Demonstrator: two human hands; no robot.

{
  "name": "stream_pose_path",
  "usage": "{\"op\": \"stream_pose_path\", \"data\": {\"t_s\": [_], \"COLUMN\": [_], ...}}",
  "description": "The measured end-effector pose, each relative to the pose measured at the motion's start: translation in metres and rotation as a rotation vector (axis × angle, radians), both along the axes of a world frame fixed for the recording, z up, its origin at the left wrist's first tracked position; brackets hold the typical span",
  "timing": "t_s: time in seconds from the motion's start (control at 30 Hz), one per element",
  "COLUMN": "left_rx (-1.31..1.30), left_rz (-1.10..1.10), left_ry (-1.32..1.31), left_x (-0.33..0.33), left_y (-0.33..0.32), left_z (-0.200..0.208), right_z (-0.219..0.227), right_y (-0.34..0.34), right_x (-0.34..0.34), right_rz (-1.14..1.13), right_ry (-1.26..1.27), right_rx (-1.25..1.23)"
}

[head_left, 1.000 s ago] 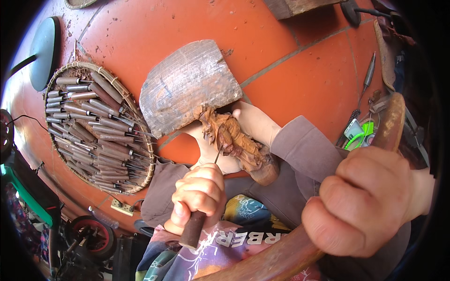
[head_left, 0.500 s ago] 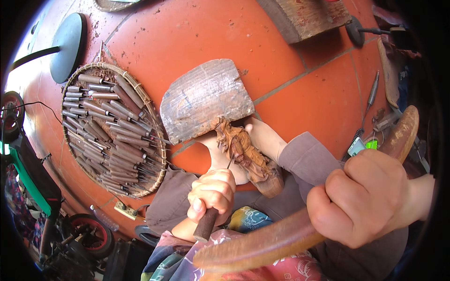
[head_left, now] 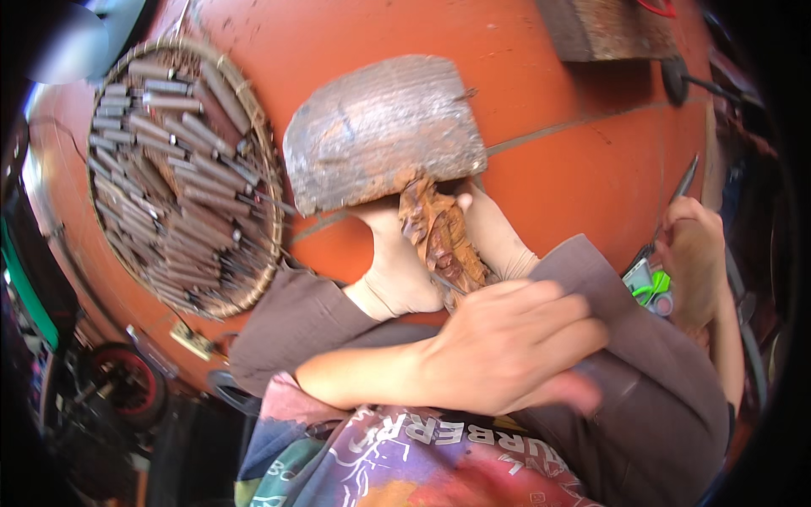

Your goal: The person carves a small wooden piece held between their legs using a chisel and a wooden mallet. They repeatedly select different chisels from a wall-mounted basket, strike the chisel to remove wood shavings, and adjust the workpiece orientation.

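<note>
A brown carved wooden figure (head_left: 439,232) lies between my bare feet, its top against a worn wooden block (head_left: 384,131). My left hand (head_left: 519,342) is over the figure's lower end, back upward. Its fingers are loosely bent, the thumb stands apart, and no tool shows in it. A thin grey strip, perhaps a chisel blade, shows beside the figure near this hand; no handle is visible. Far to the right, my right hand (head_left: 694,218) is closed at the top of a smeared brown wooden mallet (head_left: 694,275), partly against my forearm.
A round wicker basket (head_left: 272,245) full of wooden-handled chisels (head_left: 203,203) stands on the left. A pen-shaped tool (head_left: 686,177) and a bright green item (head_left: 655,289) lie at the right. Another wooden block (head_left: 608,34) is at the far right, and a power strip (head_left: 193,340) sits lower left.
My left hand has moved right, over the figure's lower end; the chisel handle it gripped no longer shows. My right hand has gone up and outward with the mallet. The view has shifted.
</note>
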State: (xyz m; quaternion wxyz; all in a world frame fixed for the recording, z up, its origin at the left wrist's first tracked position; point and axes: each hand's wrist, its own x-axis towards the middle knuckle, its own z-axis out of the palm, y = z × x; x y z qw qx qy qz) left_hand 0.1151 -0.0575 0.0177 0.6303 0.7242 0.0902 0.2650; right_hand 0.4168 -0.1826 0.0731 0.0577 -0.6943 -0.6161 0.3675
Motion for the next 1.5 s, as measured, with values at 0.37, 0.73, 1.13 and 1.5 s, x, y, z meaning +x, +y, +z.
{"op": "stream_pose_path", "data": {"t_s": [0.37, 0.73, 1.13, 1.5], "left_rx": [-0.035, -0.017, 0.012, 0.0], "left_rz": [0.179, 0.221, 0.194, 0.237], "left_ry": [0.041, 0.035, 0.017, 0.036], "left_x": [0.025, 0.02, 0.019, 0.024], "left_y": [-0.024, -0.027, -0.03, -0.031], "left_z": [-0.03, -0.045, -0.045, -0.048], "right_z": [-0.02, -0.018, -0.018, -0.013], "right_y": [-0.034, -0.034, -0.029, -0.027], "right_x": [-0.032, -0.046, -0.06, -0.064], "right_rz": [-0.689, -0.568, -0.491, -0.444], "right_ry": [0.317, 0.21, 0.166, 0.147], "right_rx": [-0.204, -0.18, -0.164, -0.155]}}
